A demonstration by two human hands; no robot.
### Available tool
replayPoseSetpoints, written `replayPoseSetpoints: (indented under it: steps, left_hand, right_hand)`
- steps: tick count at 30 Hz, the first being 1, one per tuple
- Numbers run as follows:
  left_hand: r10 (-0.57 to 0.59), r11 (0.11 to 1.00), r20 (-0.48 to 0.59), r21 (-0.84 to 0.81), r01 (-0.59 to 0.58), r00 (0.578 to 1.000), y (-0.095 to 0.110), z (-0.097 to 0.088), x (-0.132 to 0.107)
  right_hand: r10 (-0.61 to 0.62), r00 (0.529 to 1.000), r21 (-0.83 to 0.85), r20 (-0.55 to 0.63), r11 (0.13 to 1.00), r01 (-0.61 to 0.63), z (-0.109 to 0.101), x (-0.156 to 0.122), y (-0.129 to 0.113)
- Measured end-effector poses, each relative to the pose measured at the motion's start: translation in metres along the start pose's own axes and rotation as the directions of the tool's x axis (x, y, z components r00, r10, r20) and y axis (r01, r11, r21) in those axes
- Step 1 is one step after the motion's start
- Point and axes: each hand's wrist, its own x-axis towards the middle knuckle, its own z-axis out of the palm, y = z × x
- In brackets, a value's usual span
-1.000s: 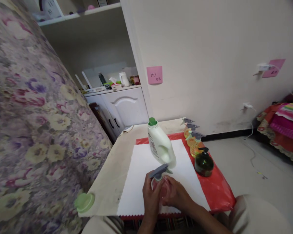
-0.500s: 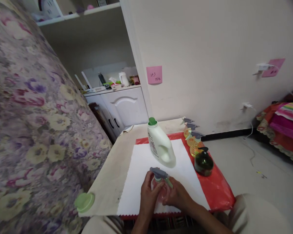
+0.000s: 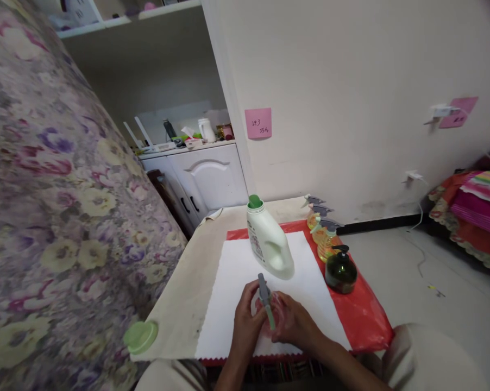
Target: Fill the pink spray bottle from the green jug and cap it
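A clear pinkish spray bottle [image 3: 264, 293] with a grey and green trigger head stands upright on the white sheet, close to me. My left hand [image 3: 246, 317] is closed round its left side, thumb by the neck below the head. On the other side my right hand [image 3: 297, 321] wraps the bottle's body. The trigger points towards me. Just beyond sits a large pale green jug [image 3: 269, 244], uncapped, with a green spout. A light green cap [image 3: 141, 336] lies at the table's near left corner.
Along the right edge, on red plastic [image 3: 365, 315], stand several spray bottles [image 3: 327, 241] with yellowish liquid and a dark green pump bottle [image 3: 340, 271]. White scalloped paper [image 3: 218, 304] lies under the jug. A floral curtain [image 3: 66, 217] hangs at left; a wall rises behind.
The spray head has turned, its trigger swinging from the right to point towards me. Both hands stay round the bottle. The jug and other bottles have not moved.
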Motion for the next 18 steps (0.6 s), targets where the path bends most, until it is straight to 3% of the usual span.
replayPoseSetpoints:
  steps: [3,10,18]
  left_hand:
    - [0.017,1.0,-0.065,0.026,-0.015,0.998,-0.0006,0.0053,0.0011]
    - [-0.003,1.0,0.029,0.027,0.002,1.0,-0.0016,-0.0011,0.0017]
    - [-0.064,0.998,-0.051,0.021,0.065,0.997,-0.006,0.006,0.0047]
  right_hand:
    - [-0.009,1.0,0.014,0.004,1.0,0.009,-0.0007,-0.0005,0.0]
    - [0.001,1.0,0.031,-0.002,1.0,-0.001,-0.0002,-0.0011,0.0067]
    - [-0.003,1.0,-0.01,-0.005,1.0,0.003,-0.0016,0.004,0.0082]
